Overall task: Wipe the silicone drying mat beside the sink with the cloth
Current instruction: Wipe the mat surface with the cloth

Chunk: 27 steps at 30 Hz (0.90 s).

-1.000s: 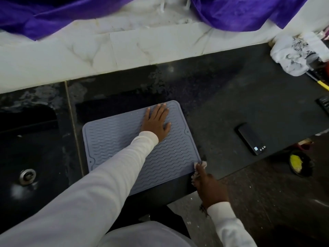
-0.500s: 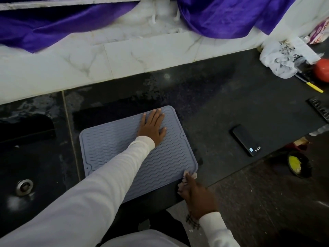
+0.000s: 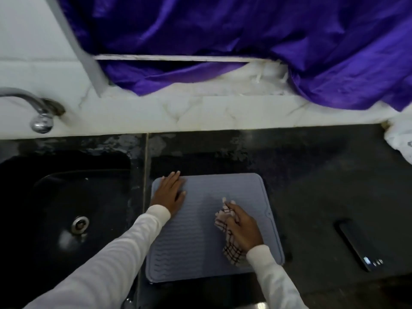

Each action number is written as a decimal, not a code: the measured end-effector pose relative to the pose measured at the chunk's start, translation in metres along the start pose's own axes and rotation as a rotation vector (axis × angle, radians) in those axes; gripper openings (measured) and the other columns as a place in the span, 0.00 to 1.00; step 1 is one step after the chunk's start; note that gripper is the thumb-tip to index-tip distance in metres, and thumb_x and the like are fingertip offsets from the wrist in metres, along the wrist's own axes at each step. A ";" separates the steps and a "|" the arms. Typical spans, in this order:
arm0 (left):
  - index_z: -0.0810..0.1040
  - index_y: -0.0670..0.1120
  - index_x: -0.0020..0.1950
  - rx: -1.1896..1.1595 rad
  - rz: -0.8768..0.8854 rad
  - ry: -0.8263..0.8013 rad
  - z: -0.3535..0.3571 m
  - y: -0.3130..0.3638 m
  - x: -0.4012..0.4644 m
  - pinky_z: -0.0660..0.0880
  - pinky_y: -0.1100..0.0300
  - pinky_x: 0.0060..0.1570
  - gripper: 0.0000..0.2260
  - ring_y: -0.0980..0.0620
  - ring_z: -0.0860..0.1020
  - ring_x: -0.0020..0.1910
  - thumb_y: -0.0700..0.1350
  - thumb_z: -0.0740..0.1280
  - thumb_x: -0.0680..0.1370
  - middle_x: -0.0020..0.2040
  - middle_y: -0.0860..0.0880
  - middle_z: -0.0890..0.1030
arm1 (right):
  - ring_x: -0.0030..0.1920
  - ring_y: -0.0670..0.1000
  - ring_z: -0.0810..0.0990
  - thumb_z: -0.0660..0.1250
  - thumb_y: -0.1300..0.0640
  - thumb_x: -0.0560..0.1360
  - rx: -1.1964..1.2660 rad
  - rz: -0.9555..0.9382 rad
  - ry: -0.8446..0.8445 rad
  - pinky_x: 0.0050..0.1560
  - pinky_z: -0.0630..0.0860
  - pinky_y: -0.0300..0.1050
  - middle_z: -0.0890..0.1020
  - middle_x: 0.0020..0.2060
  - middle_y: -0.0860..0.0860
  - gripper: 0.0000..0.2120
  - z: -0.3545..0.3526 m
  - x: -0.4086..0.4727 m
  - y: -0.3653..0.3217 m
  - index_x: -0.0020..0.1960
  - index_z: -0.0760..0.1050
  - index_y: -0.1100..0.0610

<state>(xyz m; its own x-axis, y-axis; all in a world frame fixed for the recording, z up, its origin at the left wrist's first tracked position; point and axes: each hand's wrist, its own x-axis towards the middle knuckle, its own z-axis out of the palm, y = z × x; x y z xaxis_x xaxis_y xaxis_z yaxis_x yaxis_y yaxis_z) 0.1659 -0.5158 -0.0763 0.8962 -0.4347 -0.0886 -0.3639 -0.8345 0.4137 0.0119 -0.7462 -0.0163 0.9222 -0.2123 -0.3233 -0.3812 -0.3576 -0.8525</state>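
Observation:
A grey ribbed silicone drying mat (image 3: 196,237) lies flat on the black counter, just right of the sink (image 3: 66,208). My left hand (image 3: 169,192) presses flat on the mat's far left corner, fingers spread, holding nothing. My right hand (image 3: 242,227) rests on the right half of the mat, pressing a checked white-and-dark cloth (image 3: 229,244) onto it. The cloth shows under the palm and trails back toward my wrist.
A chrome tap (image 3: 41,112) juts over the sink from the white marble ledge (image 3: 200,112). Purple fabric (image 3: 245,41) hangs over the ledge. A black phone (image 3: 359,246) lies on the counter to the right. A white bag (image 3: 399,141) sits at the far right edge.
My right hand came up from the mat's near right corner onto the mat with the cloth. My left hand slid from the mat's far middle to its far left corner. The view shifted left.

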 end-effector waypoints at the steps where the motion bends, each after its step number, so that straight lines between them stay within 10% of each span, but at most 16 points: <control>1: 0.62 0.47 0.76 0.015 -0.020 0.016 -0.007 -0.014 -0.007 0.42 0.53 0.77 0.25 0.50 0.51 0.79 0.54 0.53 0.81 0.79 0.49 0.55 | 0.69 0.43 0.70 0.64 0.51 0.78 -0.053 -0.019 -0.044 0.70 0.68 0.45 0.72 0.70 0.43 0.19 0.011 0.015 -0.011 0.68 0.70 0.38; 18: 0.45 0.50 0.79 0.217 -0.101 0.010 -0.014 -0.085 -0.039 0.37 0.53 0.76 0.28 0.52 0.42 0.79 0.55 0.36 0.79 0.80 0.51 0.46 | 0.63 0.53 0.77 0.55 0.49 0.80 -0.578 -0.245 -0.162 0.60 0.75 0.51 0.75 0.68 0.48 0.22 0.162 0.105 -0.106 0.74 0.62 0.41; 27: 0.47 0.50 0.79 0.172 -0.057 0.011 -0.006 -0.094 -0.038 0.33 0.52 0.74 0.25 0.51 0.39 0.78 0.50 0.50 0.84 0.79 0.52 0.42 | 0.67 0.58 0.73 0.58 0.50 0.80 -0.871 -0.162 -0.341 0.63 0.71 0.50 0.69 0.72 0.57 0.27 0.185 0.118 -0.124 0.77 0.57 0.52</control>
<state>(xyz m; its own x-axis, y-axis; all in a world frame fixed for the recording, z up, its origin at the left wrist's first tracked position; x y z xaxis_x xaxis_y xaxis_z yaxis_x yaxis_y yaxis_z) 0.1681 -0.4186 -0.1062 0.9190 -0.3822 -0.0971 -0.3497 -0.9036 0.2475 0.1806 -0.5590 -0.0242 0.8852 0.1271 -0.4475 -0.0349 -0.9411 -0.3362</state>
